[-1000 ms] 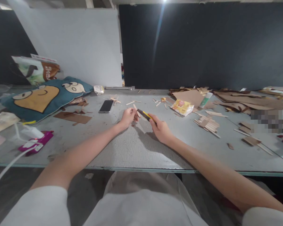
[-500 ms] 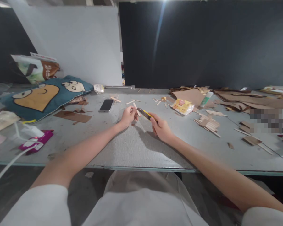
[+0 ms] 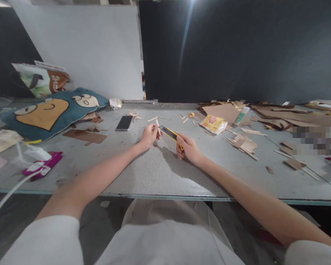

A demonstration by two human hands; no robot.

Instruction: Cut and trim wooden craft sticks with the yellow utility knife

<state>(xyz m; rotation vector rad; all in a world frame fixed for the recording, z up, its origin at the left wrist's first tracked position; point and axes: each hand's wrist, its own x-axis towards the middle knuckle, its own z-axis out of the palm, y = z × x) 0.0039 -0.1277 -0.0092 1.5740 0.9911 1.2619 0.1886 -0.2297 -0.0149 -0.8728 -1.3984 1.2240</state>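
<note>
My left hand pinches a short, pale wooden stick that points up and away from the fingers. In my right hand is a yellow and black utility knife, its front end reaching left to the stick. Whether the blade touches the wood is too small to tell. Both hands are just above the grey table, over the shadow they cast. Beyond my left hand lie a few loose wooden sticks and a phone.
At left are a blue cartoon cushion, a brown cardboard piece and a purple power strip with a white cable. To the right lie a yellow packet, a glue stick, bundled sticks and cardboard sheets.
The utility knife has turned in my right hand, showing more of its yellow side. The fingers of that hand have shifted along its handle. My left hand stays nearly in place.
</note>
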